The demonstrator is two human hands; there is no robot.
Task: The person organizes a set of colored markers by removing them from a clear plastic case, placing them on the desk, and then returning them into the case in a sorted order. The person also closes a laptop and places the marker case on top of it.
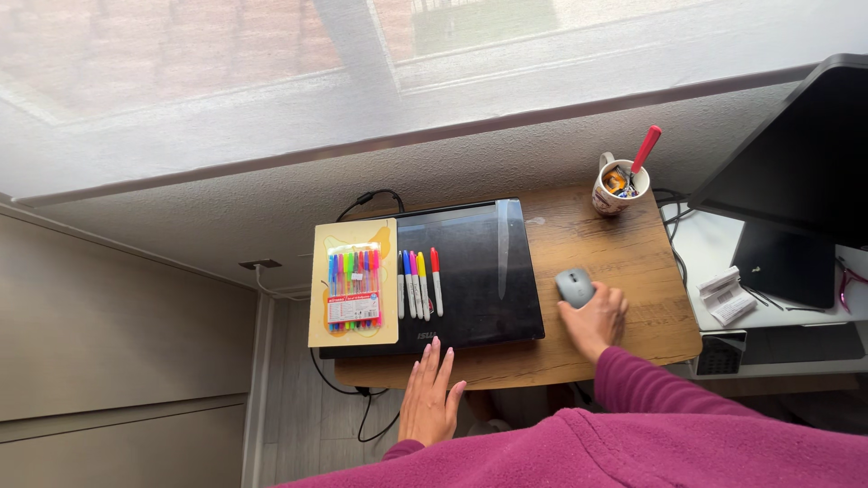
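Note:
My right hand (595,318) rests on a grey computer mouse (574,286) on the wooden desk (624,262), fingers curled around its near end. My left hand (429,394) lies flat and open at the desk's front edge, just below a closed black laptop (479,271). Several loose markers (418,283) lie in a row on the laptop's left part. A pack of coloured pens (353,286) sits on a yellow notebook (353,339) overlapping the laptop's left edge.
A mug (615,188) holding a red-handled tool stands at the desk's far right corner. A dark monitor (796,172) sits on a white side table (714,244) to the right. Cables (362,398) hang behind and under the desk. A curtained window fills the top.

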